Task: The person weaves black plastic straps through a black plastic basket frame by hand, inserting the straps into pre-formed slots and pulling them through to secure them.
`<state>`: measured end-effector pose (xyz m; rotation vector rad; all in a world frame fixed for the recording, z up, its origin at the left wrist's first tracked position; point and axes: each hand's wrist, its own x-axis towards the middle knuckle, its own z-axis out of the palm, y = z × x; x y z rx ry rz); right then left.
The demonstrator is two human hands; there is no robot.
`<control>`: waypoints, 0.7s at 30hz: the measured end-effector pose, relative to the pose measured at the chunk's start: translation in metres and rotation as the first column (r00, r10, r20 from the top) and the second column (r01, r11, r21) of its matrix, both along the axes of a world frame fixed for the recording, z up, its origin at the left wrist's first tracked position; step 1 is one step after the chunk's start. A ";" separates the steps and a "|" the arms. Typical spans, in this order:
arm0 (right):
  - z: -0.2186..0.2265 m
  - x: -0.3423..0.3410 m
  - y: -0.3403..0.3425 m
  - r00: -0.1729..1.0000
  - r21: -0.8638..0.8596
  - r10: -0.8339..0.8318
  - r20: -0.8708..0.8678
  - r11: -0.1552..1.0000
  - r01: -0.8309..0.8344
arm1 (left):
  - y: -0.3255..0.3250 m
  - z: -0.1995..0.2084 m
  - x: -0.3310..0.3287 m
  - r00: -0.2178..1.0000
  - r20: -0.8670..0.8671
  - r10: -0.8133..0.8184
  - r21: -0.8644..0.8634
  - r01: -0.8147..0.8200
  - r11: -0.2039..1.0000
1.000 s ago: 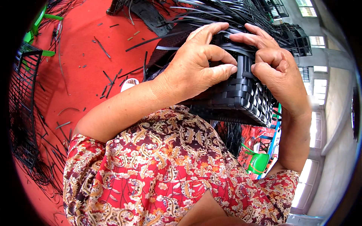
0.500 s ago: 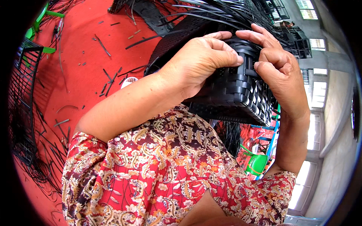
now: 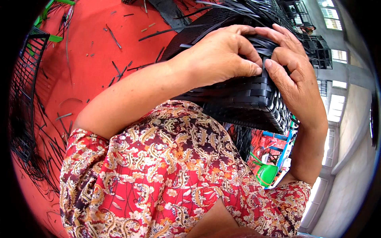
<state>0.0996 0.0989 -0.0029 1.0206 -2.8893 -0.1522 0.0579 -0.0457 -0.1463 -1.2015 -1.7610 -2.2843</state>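
A black basket woven from flat, glossy strips is tilted in front of my chest. My left hand rests over its upper face, thumb and forefinger pinched on a black strip at the weave. Facing it, my right hand is curled over the basket's right side, its thumb tip close to my left thumb and its fingers closed at the same strip. Both sets of fingertips partly hide the strip. Long loose black strips fan out from the far side beyond my hands.
Cut strip pieces lie scattered on the red floor. At the left stands a black openwork frame near green chair parts. A green chair shows below the basket, beside blue bars. More black frames stand by the grey wall at right.
My fingertips have come closer together, and my left hand has shifted right along the weave. The basket has turned slightly, and the whole view has shifted a little.
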 end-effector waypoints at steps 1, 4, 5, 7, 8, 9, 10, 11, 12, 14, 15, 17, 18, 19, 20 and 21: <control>0.001 -0.001 -0.001 0.998 0.044 0.041 -0.037 0.998 -0.040 | 0.000 0.001 -0.002 0.996 0.059 -0.065 0.033 0.063 0.997; 0.003 0.005 -0.010 0.971 0.159 0.066 -0.229 0.987 -0.029 | 0.003 -0.002 -0.003 0.979 0.137 -0.151 0.168 0.127 0.978; 0.002 0.005 -0.012 0.960 0.105 0.049 -0.276 0.994 -0.021 | 0.001 -0.003 -0.002 0.983 0.138 -0.118 0.165 0.095 0.982; 0.000 0.010 -0.021 0.967 0.008 0.006 -0.255 1.000 -0.005 | -0.007 -0.005 0.001 0.996 0.094 0.002 0.129 -0.014 0.992; 0.000 0.011 -0.022 0.968 0.031 0.006 -0.250 1.000 0.002 | -0.011 -0.009 0.002 0.998 0.036 0.052 0.127 -0.056 0.990; -0.001 0.011 -0.023 0.974 0.054 0.018 -0.228 0.999 -0.006 | -0.016 -0.014 0.003 0.995 -0.021 0.102 0.128 -0.098 0.987; -0.004 0.011 -0.024 0.978 0.075 0.028 -0.206 0.997 -0.013 | -0.019 -0.020 0.004 0.986 -0.079 0.149 0.129 -0.138 0.982; -0.007 0.010 -0.024 0.982 0.096 0.038 -0.183 0.995 -0.020 | -0.022 -0.025 0.007 0.998 0.003 0.060 0.167 -0.059 0.984; -0.009 0.008 -0.024 0.989 0.089 0.031 -0.148 0.996 -0.018 | -0.020 -0.027 0.008 0.998 0.016 0.054 0.165 -0.056 0.985; -0.012 0.008 -0.023 0.997 0.074 0.009 -0.077 0.997 -0.004 | -0.017 -0.031 0.009 0.998 0.043 0.036 0.160 -0.042 0.986; -0.012 0.005 -0.019 1.000 0.047 0.009 -0.025 0.999 -0.008 | -0.012 -0.035 0.009 0.990 -0.037 0.133 0.146 -0.126 0.981; -0.011 -0.002 -0.012 0.999 0.006 0.018 0.028 1.000 -0.018 | -0.010 -0.038 0.016 0.876 -0.253 0.412 0.094 -0.401 0.911; -0.012 -0.003 -0.010 0.998 -0.014 0.022 0.055 1.000 -0.021 | -0.010 -0.038 0.020 0.812 -0.325 0.485 0.118 -0.475 0.872; -0.014 -0.002 -0.010 0.998 -0.046 0.004 0.059 0.999 -0.001 | -0.010 -0.039 0.024 0.735 -0.386 0.557 0.148 -0.547 0.824; -0.014 -0.003 -0.010 0.997 -0.059 0.002 0.075 0.998 0.003 | -0.008 -0.043 0.028 0.742 -0.364 0.563 0.202 -0.527 0.825; -0.013 -0.004 -0.010 0.996 -0.071 -0.002 0.092 0.997 0.009 | -0.007 -0.042 0.033 0.808 -0.304 0.505 0.173 -0.475 0.863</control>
